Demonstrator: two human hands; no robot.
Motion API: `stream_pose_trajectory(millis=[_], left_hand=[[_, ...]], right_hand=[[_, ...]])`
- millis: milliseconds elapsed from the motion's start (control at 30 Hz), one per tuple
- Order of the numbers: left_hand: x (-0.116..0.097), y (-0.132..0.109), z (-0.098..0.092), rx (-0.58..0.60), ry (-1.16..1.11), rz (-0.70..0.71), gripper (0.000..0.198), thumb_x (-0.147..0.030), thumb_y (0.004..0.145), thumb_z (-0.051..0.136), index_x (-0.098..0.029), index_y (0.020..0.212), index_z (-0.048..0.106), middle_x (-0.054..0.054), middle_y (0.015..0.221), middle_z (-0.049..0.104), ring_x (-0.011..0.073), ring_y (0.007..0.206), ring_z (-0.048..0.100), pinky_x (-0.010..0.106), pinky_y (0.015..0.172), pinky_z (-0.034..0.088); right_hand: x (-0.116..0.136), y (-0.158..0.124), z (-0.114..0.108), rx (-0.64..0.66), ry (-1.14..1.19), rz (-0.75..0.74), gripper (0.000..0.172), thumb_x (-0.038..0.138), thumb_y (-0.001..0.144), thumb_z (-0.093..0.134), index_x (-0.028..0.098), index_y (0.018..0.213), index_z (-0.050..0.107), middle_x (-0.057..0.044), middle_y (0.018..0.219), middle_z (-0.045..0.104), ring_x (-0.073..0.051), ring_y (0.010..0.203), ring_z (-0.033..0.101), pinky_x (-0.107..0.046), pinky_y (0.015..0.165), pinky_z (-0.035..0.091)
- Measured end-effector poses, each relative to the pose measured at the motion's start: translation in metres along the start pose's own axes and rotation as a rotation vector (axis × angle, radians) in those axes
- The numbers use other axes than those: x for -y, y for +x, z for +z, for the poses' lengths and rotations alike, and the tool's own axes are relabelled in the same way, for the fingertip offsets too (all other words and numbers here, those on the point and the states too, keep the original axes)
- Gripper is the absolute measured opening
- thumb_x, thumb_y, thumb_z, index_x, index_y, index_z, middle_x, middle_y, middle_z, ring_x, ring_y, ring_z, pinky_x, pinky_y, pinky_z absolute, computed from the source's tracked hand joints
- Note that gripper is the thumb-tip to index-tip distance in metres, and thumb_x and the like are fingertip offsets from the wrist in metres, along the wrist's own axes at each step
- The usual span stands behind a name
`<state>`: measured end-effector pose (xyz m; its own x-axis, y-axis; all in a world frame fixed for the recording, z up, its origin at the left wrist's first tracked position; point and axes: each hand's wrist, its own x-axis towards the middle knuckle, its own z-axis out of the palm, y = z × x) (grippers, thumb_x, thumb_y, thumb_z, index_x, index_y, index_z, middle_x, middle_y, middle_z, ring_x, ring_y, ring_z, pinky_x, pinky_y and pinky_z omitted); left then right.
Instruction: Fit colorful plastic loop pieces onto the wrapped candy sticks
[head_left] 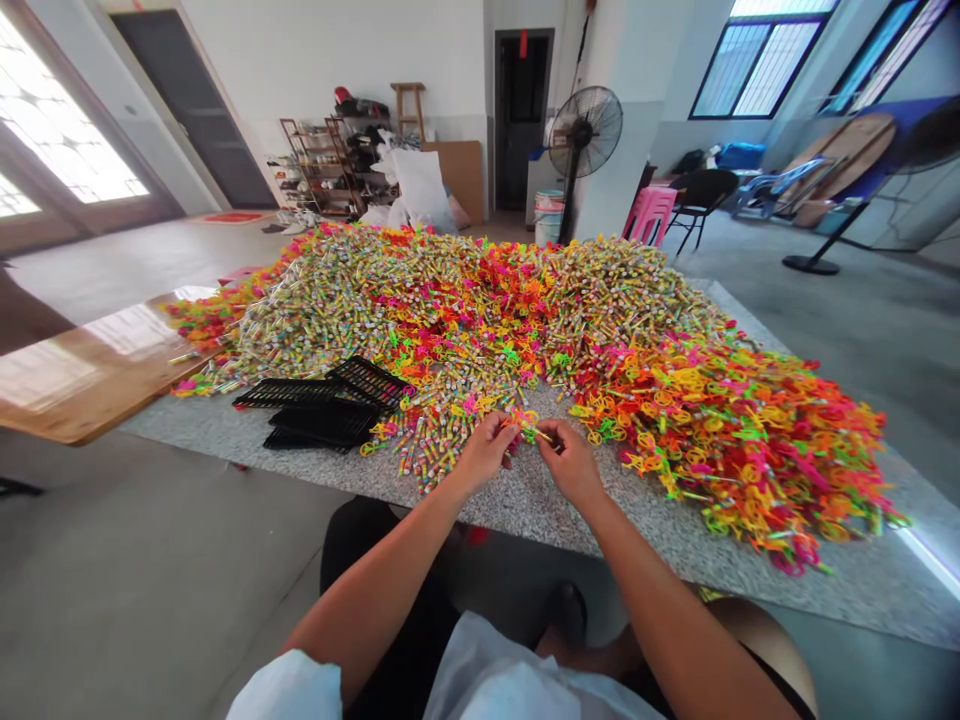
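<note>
Both of my hands meet over the front of a speckled grey tabletop (525,510). My left hand (489,448) pinches small bright plastic pieces, pink and yellow, between thumb and fingers. Facing it, my right hand (568,456) grips the end of a thin yellowish stick (541,434) that reaches toward the left fingers. Whether the stick and the plastic pieces are joined is too small to tell. Beside my left hand lies a loose spread of short patterned sticks (431,440). To the right is a heap of orange, yellow, pink and green plastic pieces (750,440).
Black slotted trays (322,410) are stacked left of my hands. Large mounds of patterned sticks (315,300) cover the table's back. A wooden table (67,385) adjoins on the left. Behind stand a fan (585,130), pink stools (651,212) and a cluttered rack (322,165).
</note>
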<state>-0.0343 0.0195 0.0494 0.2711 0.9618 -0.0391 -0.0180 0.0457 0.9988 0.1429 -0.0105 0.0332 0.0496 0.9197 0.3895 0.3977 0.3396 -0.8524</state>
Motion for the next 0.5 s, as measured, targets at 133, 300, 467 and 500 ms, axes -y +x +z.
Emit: stream_pose_trajectory(millis=[133, 300, 467, 500], left_hand=[[-0.001, -0.001, 0.006, -0.014, -0.032, 0.000, 0.036, -0.053, 0.086, 0.063, -0.019, 0.098, 0.056, 0.002, 0.086, 0.063, 0.0115, 0.063, 0.060, 0.018, 0.043, 0.042], [-0.004, -0.003, 0.011, -0.037, -0.084, -0.024, 0.033, -0.051, 0.085, 0.064, -0.020, 0.093, 0.055, 0.001, 0.084, 0.064, 0.0102, 0.059, 0.058, 0.019, 0.044, 0.041], [-0.004, -0.003, 0.015, -0.053, -0.092, -0.019, 0.033, -0.051, 0.085, 0.065, -0.020, 0.091, 0.056, 0.001, 0.080, 0.062, 0.0094, 0.056, 0.055, 0.019, 0.044, 0.040], [-0.004, -0.003, 0.015, -0.053, -0.093, -0.015, 0.033, -0.051, 0.085, 0.065, -0.020, 0.091, 0.056, 0.001, 0.080, 0.062, 0.0093, 0.056, 0.055, 0.019, 0.044, 0.040]], right_hand=[[0.002, -0.007, 0.001, -0.049, -0.088, -0.085, 0.020, 0.032, 0.095, 0.055, 0.022, 0.109, 0.066, -0.006, 0.101, 0.070, -0.021, 0.089, 0.066, -0.034, 0.082, 0.053], [0.006, -0.014, 0.002, -0.081, -0.163, -0.160, 0.018, 0.029, 0.098, 0.053, 0.022, 0.111, 0.063, -0.006, 0.102, 0.068, -0.021, 0.091, 0.065, -0.035, 0.084, 0.052], [0.008, -0.018, 0.002, -0.112, -0.208, -0.220, 0.017, 0.026, 0.098, 0.052, 0.022, 0.111, 0.063, -0.007, 0.101, 0.067, -0.021, 0.094, 0.065, -0.036, 0.086, 0.052], [0.007, -0.019, 0.002, -0.121, -0.210, -0.223, 0.017, 0.026, 0.099, 0.052, 0.022, 0.111, 0.063, -0.007, 0.101, 0.067, -0.021, 0.094, 0.065, -0.036, 0.086, 0.052]])
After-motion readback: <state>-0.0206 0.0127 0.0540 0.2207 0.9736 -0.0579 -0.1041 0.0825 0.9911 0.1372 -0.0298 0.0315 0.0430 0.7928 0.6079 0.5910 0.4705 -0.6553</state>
